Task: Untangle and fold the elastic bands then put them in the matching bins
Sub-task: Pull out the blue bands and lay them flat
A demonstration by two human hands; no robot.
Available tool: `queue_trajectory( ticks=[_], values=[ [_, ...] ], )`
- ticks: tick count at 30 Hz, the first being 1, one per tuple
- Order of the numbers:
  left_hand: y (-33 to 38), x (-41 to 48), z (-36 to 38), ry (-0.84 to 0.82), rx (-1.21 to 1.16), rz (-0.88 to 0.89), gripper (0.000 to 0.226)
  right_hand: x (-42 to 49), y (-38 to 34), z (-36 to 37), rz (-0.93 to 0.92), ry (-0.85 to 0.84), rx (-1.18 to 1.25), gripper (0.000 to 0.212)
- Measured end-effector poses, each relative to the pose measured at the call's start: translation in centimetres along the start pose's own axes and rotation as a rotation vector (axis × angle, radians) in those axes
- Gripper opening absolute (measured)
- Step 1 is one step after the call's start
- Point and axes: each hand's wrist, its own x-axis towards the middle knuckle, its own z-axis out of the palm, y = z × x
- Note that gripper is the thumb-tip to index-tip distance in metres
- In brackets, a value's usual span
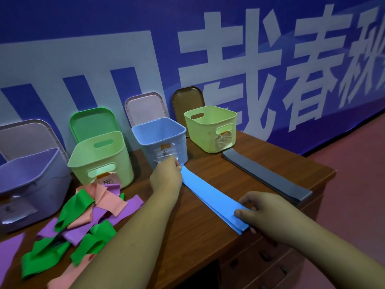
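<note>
A blue elastic band [210, 195] lies stretched flat on the wooden table [260, 170], running from the blue bin [160, 138] toward me. My left hand [166, 176] pinches its far end right in front of the blue bin. My right hand [260, 211] pinches its near end at the table's front edge. A tangled heap of green, purple and pink bands [83, 222] sits at the left. Grey bands [268, 176] lie flat in a stack at the right.
Along the back stand a purple bin [31, 180], a light green bin [100, 161] and a yellow-green bin [210, 128], with lids leaning on the blue banner wall behind. The table's right edge drops to a reddish floor [354, 174]. Drawers sit below the front edge.
</note>
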Motion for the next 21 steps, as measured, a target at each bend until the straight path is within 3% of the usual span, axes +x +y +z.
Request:
queue_trajectory(
  ticks=[8,13,17,21],
  values=[
    [0.1,0.1,0.3,-0.006,0.054,0.025,0.008,0.6,-0.3,-0.3,0.013,-0.012,-0.092,0.024],
    [0.2,-0.1,0.3,-0.02,0.11,0.063,0.011,0.3,-0.3,-0.6,0.005,-0.042,-0.259,0.04],
    [0.2,-0.8,-0.5,-0.007,0.119,0.123,0.016,-0.4,-1.3,-1.0,-0.01,0.045,-0.455,0.056],
    [0.0,-1.5,-1.6,-0.003,0.116,0.155,0.012,-0.6,-3.1,-1.0,-0.042,0.063,-0.473,0.054]
  ],
)
